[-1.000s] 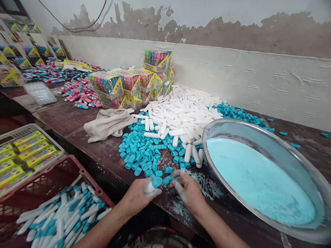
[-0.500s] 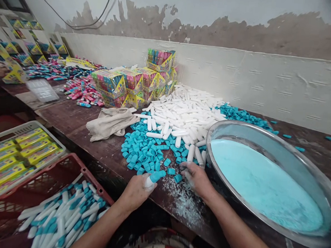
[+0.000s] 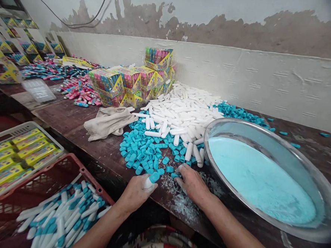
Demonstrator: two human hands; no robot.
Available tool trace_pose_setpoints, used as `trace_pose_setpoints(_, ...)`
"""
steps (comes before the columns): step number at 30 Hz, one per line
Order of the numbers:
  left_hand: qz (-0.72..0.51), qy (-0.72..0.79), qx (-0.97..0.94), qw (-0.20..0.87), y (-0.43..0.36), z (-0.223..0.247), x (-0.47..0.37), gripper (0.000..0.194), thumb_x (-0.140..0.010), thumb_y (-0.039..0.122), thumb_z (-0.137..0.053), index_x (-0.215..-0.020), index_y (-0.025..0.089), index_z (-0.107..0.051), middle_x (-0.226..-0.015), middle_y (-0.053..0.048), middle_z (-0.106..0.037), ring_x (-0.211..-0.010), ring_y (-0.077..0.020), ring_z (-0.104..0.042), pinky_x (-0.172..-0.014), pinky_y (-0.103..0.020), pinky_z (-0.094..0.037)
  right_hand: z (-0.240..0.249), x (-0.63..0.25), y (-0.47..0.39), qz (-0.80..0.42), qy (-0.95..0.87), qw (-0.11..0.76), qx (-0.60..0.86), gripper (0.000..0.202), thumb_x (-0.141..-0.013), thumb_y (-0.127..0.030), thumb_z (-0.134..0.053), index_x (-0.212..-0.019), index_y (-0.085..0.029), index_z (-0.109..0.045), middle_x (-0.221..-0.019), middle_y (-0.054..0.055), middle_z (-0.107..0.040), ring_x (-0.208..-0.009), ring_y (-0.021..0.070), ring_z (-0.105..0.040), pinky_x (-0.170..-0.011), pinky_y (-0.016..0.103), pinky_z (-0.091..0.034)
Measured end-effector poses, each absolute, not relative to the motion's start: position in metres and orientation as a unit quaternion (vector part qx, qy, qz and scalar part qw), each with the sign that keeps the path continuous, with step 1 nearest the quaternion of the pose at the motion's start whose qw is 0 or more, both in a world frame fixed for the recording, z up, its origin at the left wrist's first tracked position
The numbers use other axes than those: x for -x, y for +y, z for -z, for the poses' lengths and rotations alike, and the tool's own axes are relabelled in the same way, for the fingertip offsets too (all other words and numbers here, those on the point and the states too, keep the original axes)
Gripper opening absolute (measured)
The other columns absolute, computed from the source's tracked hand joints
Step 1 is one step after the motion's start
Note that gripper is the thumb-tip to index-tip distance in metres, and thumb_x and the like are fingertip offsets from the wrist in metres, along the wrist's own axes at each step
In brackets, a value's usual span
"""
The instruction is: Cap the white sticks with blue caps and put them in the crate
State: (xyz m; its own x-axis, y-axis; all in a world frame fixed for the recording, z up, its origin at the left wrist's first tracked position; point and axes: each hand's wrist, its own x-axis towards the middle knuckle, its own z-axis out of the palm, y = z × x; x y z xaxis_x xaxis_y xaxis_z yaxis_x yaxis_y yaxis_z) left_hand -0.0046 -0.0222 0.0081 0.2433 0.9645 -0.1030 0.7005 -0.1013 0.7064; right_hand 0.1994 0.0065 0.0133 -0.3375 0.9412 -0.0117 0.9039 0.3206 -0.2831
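Observation:
My left hand (image 3: 136,193) is closed round a white tube (image 3: 148,183) with a blue cap (image 3: 154,177) on its upper end. Just beyond that cap shows another blue cap (image 3: 160,171). At the table's near edge my right hand (image 3: 192,183) has thumb and forefinger apart, their tips beside a blue cap (image 3: 175,175) that they partly cover. A heap of loose blue caps (image 3: 141,150) lies beyond both hands, and white tubes (image 3: 180,110) are piled behind it.
A metal basin (image 3: 261,216) of pale blue powder (image 3: 257,178) stands at right. At lower left are a red crate (image 3: 73,163) of capped tubes and a white basket (image 3: 59,147) of yellow packs. A cloth (image 3: 106,124) and stacked boxes (image 3: 140,81) lie farther back.
My right hand has moved slightly left, its fingertips coming to the blue cap. My left hand still holds the capped tube, now tilted more upright. The view has shifted slightly.

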Motion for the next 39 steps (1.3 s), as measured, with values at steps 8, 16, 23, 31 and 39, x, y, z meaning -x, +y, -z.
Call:
trace_pose_setpoints(8, -0.204, 0.551, -0.730, 0.350, -0.023, -0.008, 0.000, 0.020, -0.078, 0.032, -0.046, -0.069, 0.016, -0.054, -0.065, 0.001, -0.055, -0.061, -0.0120, -0.048, -0.058, -0.021, -0.033, -0.013, -0.195, -0.016, -0.079, -0.844, 0.135, 0.513, 0.017, -0.084, -0.017, -0.042, -0.093, -0.016, -0.057, -0.090, 0.008, -0.057, -0.083, 0.0186, -0.055, -0.073, 0.028, -0.041)
trace_pose_setpoints(16, -0.198, 0.571, -0.718, 0.346, -0.021, -0.010, 0.003, 0.019, -0.077, 0.032, -0.047, -0.067, 0.017, -0.052, -0.065, 0.002, -0.056, -0.062, -0.0122, -0.049, -0.058, -0.020, -0.034, -0.005, -0.199, -0.002, -0.260, -0.762, 0.213, 0.554, 0.014, -0.078, -0.018, -0.047, -0.088, -0.018, -0.057, -0.076, 0.002, -0.061, -0.071, 0.0157, -0.056, -0.067, 0.027, -0.045)
trace_pose_setpoints(23, -0.178, 0.582, -0.711, 0.354, -0.015, -0.008, 0.000, 0.016, -0.076, 0.029, -0.048, -0.069, 0.017, -0.054, -0.065, 0.001, -0.057, -0.061, -0.0130, -0.051, -0.054, -0.021, -0.032, -0.006, -0.194, 0.059, -0.046, -0.778, 0.201, 0.593, 0.035, -0.080, -0.012, -0.041, -0.114, -0.008, -0.051, -0.117, 0.019, -0.051, -0.108, 0.0273, -0.044, -0.092, 0.043, -0.033)
trace_pose_setpoints(31, -0.178, 0.577, -0.724, 0.335, -0.010, -0.006, 0.003, 0.016, -0.076, 0.028, -0.047, -0.075, 0.017, -0.058, -0.068, -0.001, -0.060, -0.064, -0.0151, -0.053, -0.057, -0.022, -0.033, 0.001, -0.177, 0.061, 0.006, -0.834, 0.071, 0.547, 0.043, -0.084, -0.025, -0.044, -0.126, -0.014, -0.044, -0.132, 0.018, -0.040, -0.120, 0.0293, -0.036, -0.100, 0.051, -0.017)
trace_pose_setpoints(39, -0.199, 0.575, -0.715, 0.345, -0.013, -0.003, 0.011, 0.015, -0.076, 0.029, -0.048, -0.074, 0.016, -0.058, -0.066, 0.001, -0.058, -0.062, -0.0136, -0.051, -0.057, -0.022, -0.033, -0.010, -0.205, 0.033, -0.169, -0.811, 0.232, 0.510, 0.033, -0.080, -0.013, -0.037, -0.099, -0.019, -0.064, -0.108, 0.007, -0.063, -0.105, 0.0219, -0.053, -0.096, 0.044, -0.034)
